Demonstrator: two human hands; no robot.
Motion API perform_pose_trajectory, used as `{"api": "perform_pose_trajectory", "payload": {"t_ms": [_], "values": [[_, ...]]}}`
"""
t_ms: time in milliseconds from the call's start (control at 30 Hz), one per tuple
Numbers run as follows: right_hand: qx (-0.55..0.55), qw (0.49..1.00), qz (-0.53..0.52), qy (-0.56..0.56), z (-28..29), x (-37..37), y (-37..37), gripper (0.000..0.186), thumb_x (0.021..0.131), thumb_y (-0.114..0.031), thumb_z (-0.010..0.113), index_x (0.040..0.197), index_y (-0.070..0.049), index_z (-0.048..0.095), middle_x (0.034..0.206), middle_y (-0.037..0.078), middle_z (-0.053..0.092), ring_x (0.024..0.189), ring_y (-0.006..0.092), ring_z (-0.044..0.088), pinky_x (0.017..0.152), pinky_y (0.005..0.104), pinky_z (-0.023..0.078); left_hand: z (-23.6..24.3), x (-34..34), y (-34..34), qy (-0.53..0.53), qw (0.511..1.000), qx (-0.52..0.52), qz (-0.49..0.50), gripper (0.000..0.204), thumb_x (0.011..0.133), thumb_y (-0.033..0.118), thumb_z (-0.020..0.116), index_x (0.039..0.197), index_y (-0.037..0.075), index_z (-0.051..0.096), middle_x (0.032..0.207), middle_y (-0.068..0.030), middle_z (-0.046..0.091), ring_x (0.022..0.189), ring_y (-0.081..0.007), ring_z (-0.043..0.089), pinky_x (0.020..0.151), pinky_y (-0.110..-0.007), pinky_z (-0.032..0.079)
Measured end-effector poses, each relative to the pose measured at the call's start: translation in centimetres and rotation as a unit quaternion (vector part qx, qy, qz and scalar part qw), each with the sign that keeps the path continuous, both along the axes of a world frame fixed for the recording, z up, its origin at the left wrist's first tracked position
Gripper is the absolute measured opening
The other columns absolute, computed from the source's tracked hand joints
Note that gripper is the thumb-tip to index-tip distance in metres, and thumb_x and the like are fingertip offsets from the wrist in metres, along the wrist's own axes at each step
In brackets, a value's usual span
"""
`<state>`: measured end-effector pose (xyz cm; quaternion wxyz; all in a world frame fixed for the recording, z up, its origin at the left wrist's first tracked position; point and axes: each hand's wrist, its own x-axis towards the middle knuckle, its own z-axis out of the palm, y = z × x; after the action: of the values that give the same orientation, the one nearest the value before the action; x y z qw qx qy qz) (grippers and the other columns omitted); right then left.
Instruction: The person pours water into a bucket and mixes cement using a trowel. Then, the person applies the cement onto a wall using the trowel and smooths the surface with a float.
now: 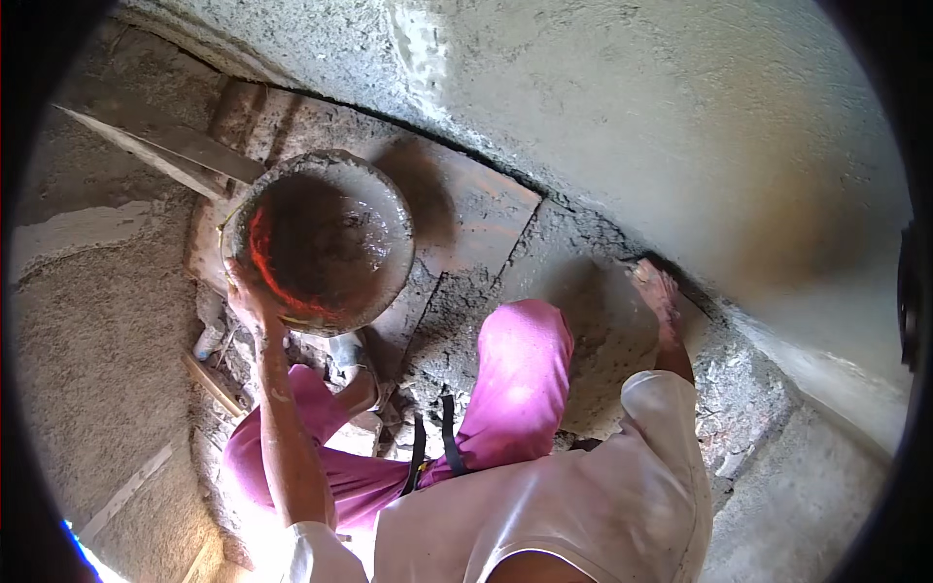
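A round mortar pan [397, 194] with a crusted rim stands at the left, wet grey mortar in its bottom and a bright red patch of its inner wall showing. My left hand [251, 303] is closed on the pan's near left rim. Out to the right, my right hand [656, 290] is low beside the base of the plastered wall, its fingers curled. What it holds, if anything, I cannot make out. Rough grey mortar [598, 364] lies next to that hand, with a dark shadow across it.
A grey plastered wall [622, 107] rises along the far and right side. Under the pan lies a stained board [476, 209]. A wooden plank [160, 141] juts in from the left. My bent knee [525, 360] is between my hands. Rubble and a wood strip [214, 384] lie below the pan.
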<state>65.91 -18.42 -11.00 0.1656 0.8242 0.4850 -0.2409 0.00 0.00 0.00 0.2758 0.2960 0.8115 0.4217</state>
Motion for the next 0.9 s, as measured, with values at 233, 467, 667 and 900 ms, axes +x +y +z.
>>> {"api": "perform_pose_trajectory", "payload": {"t_ms": [233, 467, 667, 900], "values": [[0.047, 0.998, 0.015, -0.046, -1.3, -0.9, 1.7, 0.052, 0.085, -0.052, 0.056, 0.127, -0.023, 0.05, 0.112, 0.015, 0.062, 0.106, 0.0376, 0.056, 0.09, 0.0511, 0.042, 0.5, 1.0, 0.5, 0.037, 0.999, 0.02, -0.003, 0.063, 0.091, 0.062, 0.044, 0.085, 0.002, 0.061, 0.058, -0.0038, 0.05, 0.045, -0.0141, 0.046, 0.039, -0.03, 0.039], [0.193, 0.977, 0.032, -0.09, -1.0, -2.6, -0.3, 0.039, 0.08, -0.037, 0.068, 0.112, -0.02, 0.056, 0.106, 0.008, 0.064, 0.089, 0.0359, 0.063, 0.073, 0.0475, 0.05, -0.2, 2.6, 0.7, 0.036, 0.999, 0.003, 0.014, 0.062, 0.094, 0.058, 0.042, 0.082, 0.0, 0.061, 0.063, -0.0082, 0.054, 0.047, -0.0189, 0.049, 0.043, -0.031, 0.042], [0.286, 0.958, 0.003, 0.033, 7.9, -12.2, 2.6, 0.041, 0.079, -0.029, 0.071, 0.116, -0.019, 0.057, 0.102, 0.01, 0.065, 0.091, 0.0344, 0.063, 0.074, 0.0449, 0.051, -1.9, 0.7, 0.6, 0.099, 0.994, 0.033, 0.025, 0.061, 0.094, 0.056, 0.044, 0.089, -0.002, 0.063, 0.072, -0.008, 0.06, 0.064, -0.021, 0.054, 0.06, -0.035, 0.045], [0.218, 0.872, 0.385, 0.209, 21.3, -27.1, 12.9, 0.063, 0.081, 0.005, 0.051, 0.136, -0.024, 0.041, 0.102, 0.008, 0.05, 0.067, 0.0239, 0.056, 0.066, 0.0453, 0.048, 1.0, 0.9, -0.4, 0.017, 0.999, 0.036, -0.022, 0.05, 0.097, 0.048, 0.043, 0.081, 0.004, 0.06, 0.066, 0.0008, 0.051, 0.063, -0.0119, 0.044, 0.06, -0.032, 0.04]]}}
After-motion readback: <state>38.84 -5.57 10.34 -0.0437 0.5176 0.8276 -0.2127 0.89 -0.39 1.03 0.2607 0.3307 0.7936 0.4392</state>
